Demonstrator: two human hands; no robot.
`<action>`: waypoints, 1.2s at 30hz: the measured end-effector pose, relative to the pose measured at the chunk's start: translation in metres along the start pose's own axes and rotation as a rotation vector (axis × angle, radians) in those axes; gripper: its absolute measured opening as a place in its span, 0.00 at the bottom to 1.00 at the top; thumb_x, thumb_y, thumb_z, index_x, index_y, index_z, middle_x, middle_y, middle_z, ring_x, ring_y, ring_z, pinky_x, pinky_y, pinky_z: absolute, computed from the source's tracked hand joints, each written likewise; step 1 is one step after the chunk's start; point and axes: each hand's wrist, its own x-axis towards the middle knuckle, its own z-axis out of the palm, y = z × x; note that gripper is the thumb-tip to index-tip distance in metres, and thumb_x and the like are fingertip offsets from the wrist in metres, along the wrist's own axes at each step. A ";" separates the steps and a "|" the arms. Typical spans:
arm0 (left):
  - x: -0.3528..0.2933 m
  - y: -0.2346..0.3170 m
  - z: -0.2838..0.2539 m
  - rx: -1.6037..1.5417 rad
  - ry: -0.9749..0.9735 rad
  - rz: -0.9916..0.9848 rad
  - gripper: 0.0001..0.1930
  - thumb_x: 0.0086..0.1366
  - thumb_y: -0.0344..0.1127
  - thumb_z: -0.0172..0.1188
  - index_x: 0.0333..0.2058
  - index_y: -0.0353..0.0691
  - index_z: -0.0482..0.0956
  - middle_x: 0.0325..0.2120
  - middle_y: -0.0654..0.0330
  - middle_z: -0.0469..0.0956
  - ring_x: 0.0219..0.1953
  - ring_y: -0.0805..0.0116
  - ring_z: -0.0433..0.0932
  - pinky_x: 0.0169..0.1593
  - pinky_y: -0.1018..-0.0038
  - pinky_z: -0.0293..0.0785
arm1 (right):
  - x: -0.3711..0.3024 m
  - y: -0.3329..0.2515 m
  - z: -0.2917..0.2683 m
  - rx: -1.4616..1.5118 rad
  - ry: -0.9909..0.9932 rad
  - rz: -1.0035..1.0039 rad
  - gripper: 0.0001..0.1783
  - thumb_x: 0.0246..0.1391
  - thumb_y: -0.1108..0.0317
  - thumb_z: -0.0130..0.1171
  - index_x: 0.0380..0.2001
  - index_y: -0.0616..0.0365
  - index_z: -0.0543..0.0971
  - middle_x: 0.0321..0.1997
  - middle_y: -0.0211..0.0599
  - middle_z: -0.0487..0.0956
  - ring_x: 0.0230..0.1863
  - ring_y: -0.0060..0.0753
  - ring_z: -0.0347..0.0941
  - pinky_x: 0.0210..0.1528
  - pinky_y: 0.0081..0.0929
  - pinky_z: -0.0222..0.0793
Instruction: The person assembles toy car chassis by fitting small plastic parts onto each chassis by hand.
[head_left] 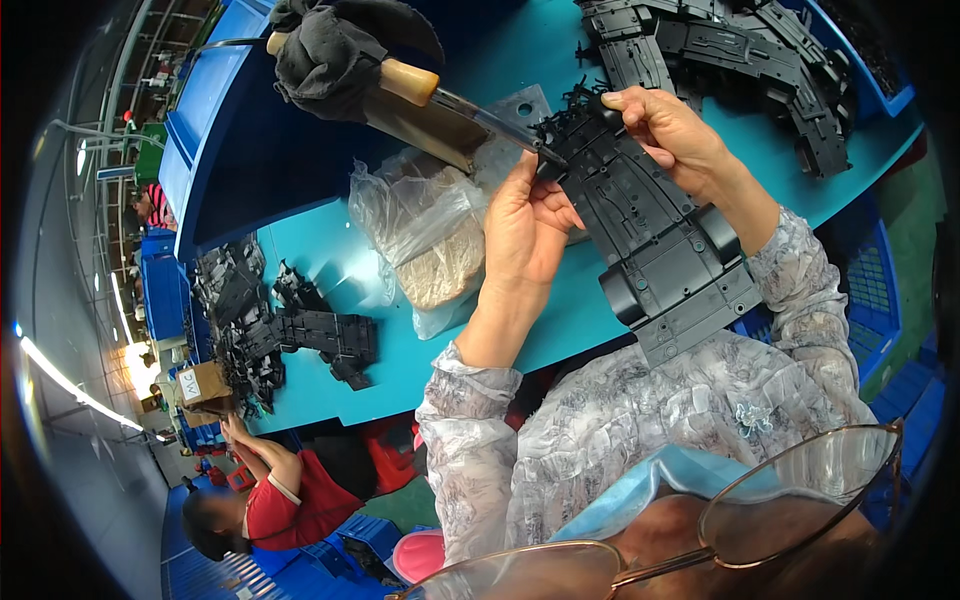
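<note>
A long black moulded plastic chassis [640, 215] is tilted in front of me above the bench. My left hand [525, 225] is closed on its left edge near the far end, thumb up. My right hand [675, 135] grips the far right corner, with the thumb on top and the other fingers partly hidden behind it. A soldering iron [470, 112] with a wooden handle [408, 80] slants in from the upper left, held by neither hand. Its metal end meets or nearly meets the chassis beside my left thumb; contact cannot be made out.
Grey cloth [325, 65] is bundled around the iron's rear. A clear plastic bag [425, 225] with tan contents lies on the turquoise bench [310, 235]. More black chassis parts are piled at left [300, 325] and far right [740, 50]. A person in red [305, 510] sits at left.
</note>
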 end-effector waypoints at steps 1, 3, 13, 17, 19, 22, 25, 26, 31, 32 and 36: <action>0.000 0.000 0.001 0.009 0.000 0.001 0.11 0.61 0.38 0.44 0.32 0.34 0.67 0.21 0.56 0.72 0.19 0.66 0.74 0.17 0.74 0.72 | 0.000 0.000 0.000 -0.001 -0.001 0.002 0.05 0.47 0.71 0.48 0.25 0.60 0.73 0.23 0.28 0.68 0.06 0.08 0.50 0.04 0.04 0.44; -0.001 0.000 0.003 0.018 0.001 0.002 0.11 0.61 0.38 0.45 0.32 0.34 0.67 0.20 0.56 0.72 0.19 0.66 0.74 0.17 0.75 0.72 | 0.000 0.000 0.001 -0.002 0.013 0.004 0.06 0.47 0.71 0.48 0.25 0.60 0.73 0.23 0.28 0.68 0.06 0.08 0.50 0.04 0.04 0.44; -0.001 0.001 0.003 0.022 0.008 0.005 0.12 0.60 0.39 0.46 0.31 0.34 0.68 0.20 0.55 0.72 0.18 0.65 0.74 0.17 0.74 0.71 | -0.003 -0.002 0.004 0.038 0.013 0.016 0.06 0.46 0.72 0.47 0.27 0.60 0.72 0.21 0.28 0.69 0.05 0.08 0.51 0.04 0.04 0.45; -0.002 0.000 0.002 0.003 -0.007 0.003 0.12 0.60 0.39 0.46 0.31 0.34 0.68 0.19 0.55 0.72 0.18 0.64 0.74 0.18 0.72 0.71 | -0.003 -0.003 0.006 0.037 0.046 0.023 0.07 0.46 0.73 0.47 0.29 0.61 0.72 0.21 0.28 0.68 0.05 0.08 0.50 0.04 0.04 0.45; -0.002 0.000 0.003 0.012 -0.011 0.003 0.12 0.60 0.39 0.46 0.31 0.34 0.68 0.19 0.55 0.72 0.18 0.64 0.74 0.18 0.72 0.71 | -0.003 -0.003 0.006 0.052 0.059 0.025 0.07 0.46 0.73 0.48 0.29 0.62 0.72 0.20 0.28 0.68 0.05 0.08 0.50 0.04 0.04 0.45; -0.001 0.001 0.001 0.016 -0.001 -0.002 0.12 0.60 0.39 0.47 0.31 0.34 0.68 0.19 0.55 0.72 0.18 0.64 0.74 0.18 0.72 0.71 | -0.002 -0.002 0.004 0.038 0.034 0.022 0.07 0.45 0.73 0.48 0.30 0.62 0.72 0.22 0.28 0.68 0.06 0.08 0.50 0.04 0.04 0.44; -0.001 0.001 0.001 0.018 0.010 -0.007 0.12 0.60 0.39 0.47 0.31 0.34 0.68 0.19 0.55 0.72 0.18 0.64 0.74 0.18 0.73 0.71 | -0.003 -0.002 0.005 0.051 0.023 0.010 0.08 0.45 0.72 0.48 0.30 0.62 0.72 0.23 0.27 0.67 0.08 0.07 0.51 0.04 0.03 0.44; -0.001 0.001 0.002 0.026 0.007 -0.008 0.12 0.60 0.39 0.47 0.31 0.34 0.68 0.19 0.55 0.72 0.18 0.64 0.74 0.18 0.73 0.71 | -0.003 -0.002 0.004 0.044 0.022 0.007 0.08 0.45 0.72 0.48 0.30 0.62 0.72 0.24 0.27 0.67 0.08 0.07 0.51 0.04 0.03 0.45; -0.002 0.002 0.002 0.013 0.002 -0.009 0.12 0.60 0.39 0.47 0.31 0.34 0.68 0.19 0.54 0.72 0.18 0.63 0.74 0.18 0.72 0.72 | -0.002 -0.002 0.004 0.052 0.016 0.013 0.08 0.45 0.72 0.49 0.30 0.62 0.73 0.24 0.26 0.66 0.09 0.07 0.51 0.04 0.02 0.45; -0.002 0.002 0.003 0.010 -0.011 -0.011 0.12 0.60 0.39 0.47 0.31 0.34 0.68 0.19 0.54 0.72 0.18 0.63 0.74 0.18 0.72 0.72 | -0.003 -0.002 0.004 0.031 0.012 0.002 0.08 0.45 0.72 0.49 0.30 0.63 0.73 0.23 0.26 0.66 0.09 0.07 0.51 0.04 0.02 0.46; -0.002 0.001 0.000 -0.014 -0.028 -0.016 0.12 0.60 0.40 0.47 0.30 0.34 0.68 0.19 0.54 0.72 0.18 0.63 0.74 0.18 0.71 0.72 | -0.005 -0.001 0.006 0.010 0.027 -0.014 0.08 0.45 0.73 0.48 0.30 0.63 0.72 0.23 0.25 0.66 0.09 0.07 0.51 0.04 0.02 0.46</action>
